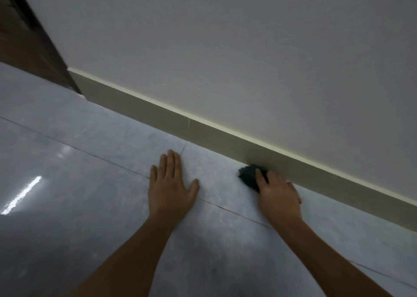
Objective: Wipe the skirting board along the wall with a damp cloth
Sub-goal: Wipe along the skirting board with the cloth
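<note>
A grey-beige skirting board [171, 118] runs diagonally along the foot of the white wall, from upper left to lower right. A dark bunched cloth [248, 174] lies on the floor against the board's lower edge. My right hand [278, 195] grips the cloth from behind and presses it to the board. Flat on the floor tiles to the left rests my left hand [172, 183], fingers together and pointing at the wall, holding nothing.
Glossy grey floor tiles [79, 183] with thin grout lines fill the lower part of the view. A dark brown door frame [29, 39] stands at the upper left, where the skirting board ends. The white wall [248, 48] rises above the board.
</note>
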Demonstrator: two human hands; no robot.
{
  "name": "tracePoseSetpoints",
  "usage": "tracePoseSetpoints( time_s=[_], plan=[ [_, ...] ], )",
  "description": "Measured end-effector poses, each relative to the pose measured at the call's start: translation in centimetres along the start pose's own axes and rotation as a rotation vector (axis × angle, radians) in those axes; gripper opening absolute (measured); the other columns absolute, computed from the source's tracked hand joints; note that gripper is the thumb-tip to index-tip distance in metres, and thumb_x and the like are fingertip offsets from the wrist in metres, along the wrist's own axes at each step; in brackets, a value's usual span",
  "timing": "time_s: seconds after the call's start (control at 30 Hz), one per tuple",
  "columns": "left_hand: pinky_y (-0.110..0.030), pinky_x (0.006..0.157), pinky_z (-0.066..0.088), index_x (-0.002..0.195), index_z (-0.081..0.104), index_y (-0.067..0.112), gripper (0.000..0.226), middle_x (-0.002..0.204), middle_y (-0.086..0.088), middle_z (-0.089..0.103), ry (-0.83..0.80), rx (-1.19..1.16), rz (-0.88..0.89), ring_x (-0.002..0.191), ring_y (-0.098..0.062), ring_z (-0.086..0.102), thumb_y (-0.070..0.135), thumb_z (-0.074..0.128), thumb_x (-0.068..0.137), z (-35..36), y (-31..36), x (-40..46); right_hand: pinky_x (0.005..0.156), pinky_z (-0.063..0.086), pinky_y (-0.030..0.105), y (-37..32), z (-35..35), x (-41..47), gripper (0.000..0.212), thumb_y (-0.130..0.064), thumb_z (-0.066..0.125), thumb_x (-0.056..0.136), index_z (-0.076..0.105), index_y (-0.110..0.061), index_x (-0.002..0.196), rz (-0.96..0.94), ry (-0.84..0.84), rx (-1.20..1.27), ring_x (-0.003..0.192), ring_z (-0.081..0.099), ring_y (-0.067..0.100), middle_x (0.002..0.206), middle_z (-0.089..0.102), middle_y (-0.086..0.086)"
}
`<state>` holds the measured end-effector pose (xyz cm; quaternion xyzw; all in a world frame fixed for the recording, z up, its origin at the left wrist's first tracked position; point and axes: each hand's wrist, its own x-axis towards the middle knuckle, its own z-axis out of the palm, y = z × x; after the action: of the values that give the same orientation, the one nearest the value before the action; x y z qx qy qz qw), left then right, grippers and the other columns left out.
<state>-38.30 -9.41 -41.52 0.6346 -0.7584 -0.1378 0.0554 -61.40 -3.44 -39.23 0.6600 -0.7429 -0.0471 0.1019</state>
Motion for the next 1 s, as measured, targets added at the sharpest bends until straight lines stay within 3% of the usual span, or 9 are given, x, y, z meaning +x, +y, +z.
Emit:
tracePoseSetpoints(
  time_s=[0.1,0.2,0.3,0.5,0.6,0.83,1.0],
  plan=[
    [-0.037,0.114,-0.008,0.146,-0.014,0.013,0.089,0.158,-0.006,-0.013,0.023,0.005,0.021,0.146,-0.023,-0.01,0.067,-0.002,0.076,0.1,-0.4,0.1,0.051,0.052,0.037,-6.2,-0.4,4.3,0.049,-0.009,0.081,0.049,0.072,-0.006,0.097,-0.126,0.085,0.052,0.061,0.061,0.031,0.075,0.066,0.016],
    [-0.033,0.112,-0.006,0.149,-0.007,0.016,0.082,0.159,-0.003,-0.006,0.027,0.025,0.087,0.146,-0.019,-0.004,0.062,0.003,0.082,-0.1,-2.3,0.7,0.048,0.049,0.032,-10.0,-1.0,6.9,0.044,-0.012,0.078,0.055,0.072,-0.009,0.099,-0.171,0.112,0.022,0.059,0.059,0.028,0.075,0.065,0.013],
    [-0.035,0.114,0.001,0.15,0.006,0.013,0.076,0.159,-0.006,0.007,0.067,0.064,0.075,0.146,-0.02,0.006,0.055,0.008,0.088,-1.2,-5.8,1.0,0.046,0.049,0.032,-7.9,-0.5,5.2,0.052,-0.012,0.078,0.053,0.071,-0.013,0.104,-0.131,0.09,0.038,0.055,0.058,0.03,0.074,0.063,0.015],
    [-0.046,0.117,-0.002,0.149,0.008,0.005,0.079,0.159,-0.013,0.007,0.152,0.061,-0.248,0.146,-0.026,0.002,0.055,0.011,0.088,-4.0,-14.3,2.8,0.045,0.05,0.039,-2.2,0.2,1.4,0.06,-0.003,0.08,0.05,0.068,-0.005,0.108,-0.042,0.052,-0.013,0.055,0.058,0.035,0.074,0.06,0.022],
    [-0.046,0.117,-0.006,0.15,0.001,0.007,0.083,0.16,-0.012,0.0,0.103,0.057,-0.241,0.146,-0.025,-0.005,0.061,0.009,0.087,-4.2,-15.8,3.7,0.044,0.049,0.037,-4.8,0.0,2.3,0.056,-0.001,0.078,0.051,0.068,0.001,0.105,-0.038,0.053,-0.002,0.056,0.059,0.036,0.073,0.062,0.023],
    [-0.045,0.118,-0.004,0.15,-0.002,0.011,0.084,0.16,-0.008,-0.002,0.133,0.045,-0.244,0.146,-0.022,-0.005,0.064,0.008,0.086,-3.3,-16.2,3.5,0.056,0.049,0.035,-17.3,-1.1,10.0,0.043,-0.014,0.068,0.071,0.064,-0.007,0.113,-0.196,0.095,0.065,0.071,0.059,0.03,0.087,0.063,0.016],
    [-0.045,0.118,-0.003,0.15,-0.001,0.011,0.084,0.16,-0.008,0.0,0.123,0.014,-0.238,0.147,-0.023,-0.004,0.063,0.011,0.086,-3.0,-15.4,2.6,0.054,0.049,0.035,-14.9,-0.8,7.8,0.053,-0.015,0.073,0.064,0.064,-0.009,0.116,-0.216,0.057,0.077,0.067,0.057,0.028,0.083,0.062,0.015]
  ],
)
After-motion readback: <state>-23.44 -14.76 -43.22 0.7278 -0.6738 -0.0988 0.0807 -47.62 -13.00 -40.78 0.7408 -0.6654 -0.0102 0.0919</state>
